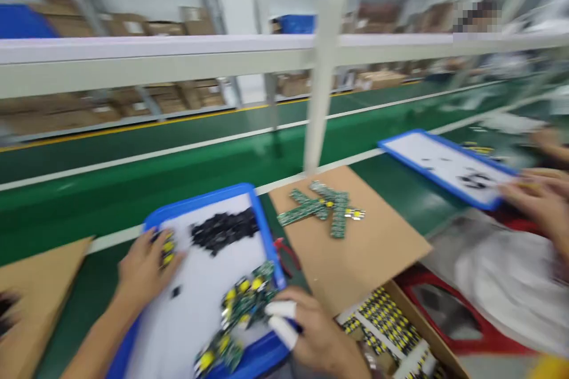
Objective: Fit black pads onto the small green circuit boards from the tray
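My left hand (144, 269) is closed around a small circuit board (168, 249) with yellow round parts, over the left side of a blue-rimmed white tray (178, 337). A heap of small black parts (224, 228) lies at the tray's far side, and one loose black piece (176, 291) sits near my left hand. My right hand (311, 331), with white covers on two fingertips, reaches to a pile of green circuit boards (246, 299) at the tray's right edge. Its fingers look slightly apart and stretched out, touching or very near the pile.
Green board strips (326, 207) lie on a cardboard sheet (355, 254) to the right. Below it a carton (395, 331) holds rows of yellow-dotted boards. A co-worker's hands (540, 201) are by another blue tray (418, 157). A white post (320, 83) rises behind the cardboard.
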Available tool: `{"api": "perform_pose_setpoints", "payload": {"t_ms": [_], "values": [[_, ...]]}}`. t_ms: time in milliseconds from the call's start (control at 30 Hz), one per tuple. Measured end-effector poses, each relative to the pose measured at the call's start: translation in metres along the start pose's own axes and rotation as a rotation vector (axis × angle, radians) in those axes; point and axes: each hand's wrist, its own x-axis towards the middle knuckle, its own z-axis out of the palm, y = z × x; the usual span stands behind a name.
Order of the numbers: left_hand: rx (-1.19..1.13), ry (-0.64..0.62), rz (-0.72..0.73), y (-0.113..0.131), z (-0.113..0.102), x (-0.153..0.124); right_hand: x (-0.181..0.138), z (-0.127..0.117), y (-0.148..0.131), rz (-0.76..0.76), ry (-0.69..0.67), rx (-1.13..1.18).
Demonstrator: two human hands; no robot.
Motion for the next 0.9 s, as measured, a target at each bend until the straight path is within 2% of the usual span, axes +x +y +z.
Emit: {"api": "perform_pose_setpoints", "payload": {"t_ms": [67, 133, 233, 300, 400, 467, 600, 733, 800, 900], "values": [[0.085, -0.048, -0.078, -0.022, -0.026, -0.031, -0.006, -0.010, 0.007, 0.014, 0.034, 0.021], [0.052, -0.026, -0.171, -0.026, -0.049, -0.050, -0.009, -0.024, 0.014, -0.005, 0.019, 0.016], [-0.196, -0.029, -0.306, -0.005, -0.075, -0.075, -0.006, -0.043, 0.019, -0.010, -0.010, -0.008], [-0.269, -0.127, -0.307, 0.014, -0.083, -0.099, 0.000, -0.048, 0.018, -0.034, -0.034, -0.022], [-0.165, -0.366, -0.250, 0.030, -0.074, -0.136, 0.018, -0.043, 0.015, -0.065, -0.108, -0.041], [-0.079, -0.417, -0.258, 0.030, -0.059, -0.150, 0.034, -0.034, 0.012, -0.088, -0.173, -0.072], [-0.084, -0.371, -0.261, 0.017, -0.031, -0.144, 0.064, -0.015, 0.002, -0.185, -0.299, -0.123], [-0.154, -0.313, -0.246, 0.012, -0.022, -0.132, 0.076, -0.003, -0.012, -0.242, -0.378, -0.153], [-0.219, -0.277, -0.235, 0.020, -0.024, -0.134, 0.074, 0.002, -0.017, -0.216, -0.374, -0.121], [-0.383, -0.238, -0.223, 0.048, -0.028, -0.146, 0.067, 0.012, -0.024, -0.085, -0.361, 0.026]]}}
